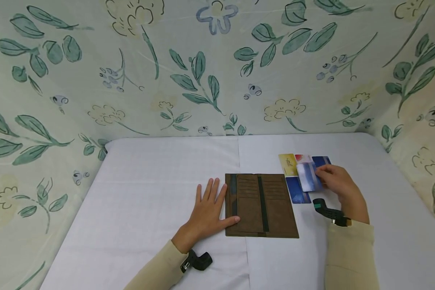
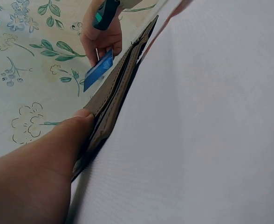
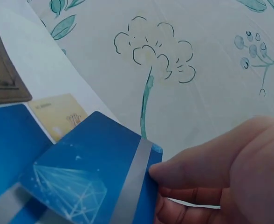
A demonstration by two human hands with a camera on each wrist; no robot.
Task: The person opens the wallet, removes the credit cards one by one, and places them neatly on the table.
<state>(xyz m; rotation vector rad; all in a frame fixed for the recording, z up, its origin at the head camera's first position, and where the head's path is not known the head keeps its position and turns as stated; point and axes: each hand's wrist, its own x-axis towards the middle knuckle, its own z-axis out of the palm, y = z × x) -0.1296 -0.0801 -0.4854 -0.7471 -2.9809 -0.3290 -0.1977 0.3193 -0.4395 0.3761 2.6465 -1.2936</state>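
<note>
A brown wallet [image 1: 279,213] lies spread flat, showing card slots on both halves. My left hand [image 1: 206,217] rests at its left edge with the fingers straight and spread; the thumb [image 2: 83,122] presses on the wallet. Between thumb and fingers, my right hand [image 1: 342,189] pinches a blue bank card [image 3: 109,140] with a silver stripe. That card is tilted and held over other cards beside the wallet. Around it are a yellow card [image 1: 288,164], a red and white card [image 1: 303,158] partly covered, a dark blue card [image 1: 321,160] and another blue card [image 1: 297,190].
A white cloth covers the table [image 1: 148,193]. Behind and beside it hangs leaf-and-flower patterned fabric [image 1: 217,80]. Each wrist carries a black camera mount, the right one [image 1: 328,211] close to the cards.
</note>
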